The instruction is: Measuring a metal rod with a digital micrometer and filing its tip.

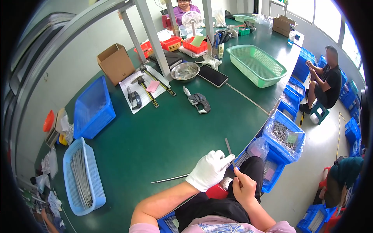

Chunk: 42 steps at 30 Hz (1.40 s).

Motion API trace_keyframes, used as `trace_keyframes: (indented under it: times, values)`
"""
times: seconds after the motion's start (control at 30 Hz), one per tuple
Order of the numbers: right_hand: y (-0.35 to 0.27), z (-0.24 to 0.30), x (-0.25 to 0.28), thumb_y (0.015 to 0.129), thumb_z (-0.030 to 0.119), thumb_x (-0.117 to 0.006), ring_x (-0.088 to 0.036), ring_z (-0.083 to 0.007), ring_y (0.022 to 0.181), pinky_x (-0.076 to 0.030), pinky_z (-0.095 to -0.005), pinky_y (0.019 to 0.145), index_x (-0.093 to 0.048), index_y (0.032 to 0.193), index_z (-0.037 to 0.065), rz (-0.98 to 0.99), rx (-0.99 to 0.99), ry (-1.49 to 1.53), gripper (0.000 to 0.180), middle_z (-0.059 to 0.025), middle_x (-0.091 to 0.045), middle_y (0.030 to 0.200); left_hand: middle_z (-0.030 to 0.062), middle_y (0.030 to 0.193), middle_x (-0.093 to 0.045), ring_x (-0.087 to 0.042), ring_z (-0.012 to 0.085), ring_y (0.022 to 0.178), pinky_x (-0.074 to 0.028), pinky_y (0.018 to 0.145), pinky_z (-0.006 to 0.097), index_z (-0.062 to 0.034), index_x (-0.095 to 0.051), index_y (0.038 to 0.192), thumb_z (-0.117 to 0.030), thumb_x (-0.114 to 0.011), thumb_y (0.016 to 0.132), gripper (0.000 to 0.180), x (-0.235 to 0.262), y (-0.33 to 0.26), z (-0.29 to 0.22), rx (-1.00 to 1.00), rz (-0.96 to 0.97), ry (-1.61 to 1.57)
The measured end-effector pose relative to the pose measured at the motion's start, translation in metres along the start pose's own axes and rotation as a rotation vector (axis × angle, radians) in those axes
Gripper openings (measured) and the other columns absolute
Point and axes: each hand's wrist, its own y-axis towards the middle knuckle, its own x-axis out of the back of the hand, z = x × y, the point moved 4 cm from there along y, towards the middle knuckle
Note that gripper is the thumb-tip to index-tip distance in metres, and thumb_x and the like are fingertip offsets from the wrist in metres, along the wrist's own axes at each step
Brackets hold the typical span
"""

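My left hand [206, 171], in a white glove, is closed near the table's front edge. A thin grey metal rod [171, 179] runs into it from the left, its pointed end over the green tabletop. My bare right hand [244, 188] is closed just to the right, thumb up, close to the gloved fingertips. A narrow flat metal strip [228, 146] sticks out beyond the gloved fingers and lines up with my right thumb; the fingers hide its middle. Where rod and strip meet is hidden too.
At left, a light blue basket [84, 178] holds several rods beside a blue crate [93, 108]. A digital micrometer [197, 101], phone [213, 75], metal bowl [185, 72] and green basket [256, 66] stand farther back. Blue bins [283, 136] line the right edge. Other people sit beyond.
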Motion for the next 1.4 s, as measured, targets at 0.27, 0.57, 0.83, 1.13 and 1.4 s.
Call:
trace_keyframes:
  times: [0.27,0.57,0.83,1.13,1.4]
  values:
    - [0.012,-0.004,-0.003,0.073,-0.005,-0.059,-0.054,-0.0239,0.046,-0.042,-0.03,0.043,-0.063,0.105,0.004,0.046,0.013,-0.058,0.034,-0.0117,-0.054,0.058,0.0071,0.075,-0.048,-0.05,0.0243,0.067,-0.046,0.057,0.034,-0.0072,-0.063,0.104,-0.011,-0.061,0.077,0.028,0.0,0.006,0.008,-0.02,0.008,0.021]
    - [-0.008,0.007,0.006,0.071,-0.008,-0.058,-0.051,-0.023,0.044,-0.04,-0.0305,0.041,-0.062,0.107,0.004,0.027,0.046,-0.09,0.039,-0.0107,-0.05,0.055,0.0088,0.076,-0.048,-0.051,0.0258,0.07,-0.046,0.061,0.036,-0.0065,-0.062,0.103,-0.011,-0.06,0.077,0.026,-0.002,-0.01,-0.008,-0.019,-0.003,-0.013]
    - [0.014,0.025,0.006,0.066,-0.005,-0.058,-0.049,-0.0185,0.046,-0.04,-0.0293,0.042,-0.061,0.114,0.005,0.028,0.158,-0.151,0.049,-0.0057,-0.046,0.058,0.0094,0.073,-0.059,-0.059,0.0217,0.063,-0.048,0.058,0.031,-0.0034,-0.063,0.077,0.0,-0.068,0.07,0.009,0.032,0.007,-0.01,-0.011,-0.11,0.034]
    - [0.021,0.016,-0.005,0.067,-0.005,-0.058,-0.048,-0.0156,0.044,-0.039,-0.0255,0.041,-0.062,0.111,0.004,0.033,0.067,-0.098,0.045,-0.0048,-0.05,0.057,0.0057,0.074,-0.06,-0.057,0.0146,0.059,-0.046,0.054,0.025,-0.0033,-0.063,0.078,0.002,-0.07,0.071,0.011,0.017,0.009,0.005,0.191,-0.082,-0.096]
    - [0.006,0.021,0.006,0.071,-0.012,-0.055,-0.049,-0.015,0.043,-0.039,-0.0254,0.042,-0.062,0.111,0.0,0.135,0.026,-0.077,0.043,-0.007,-0.054,0.058,0.0042,0.077,-0.059,-0.056,0.0115,0.063,-0.044,0.054,0.022,-0.0023,-0.062,0.08,0.004,-0.07,0.073,0.012,0.016,0.0,0.0,0.106,-0.01,-0.094]
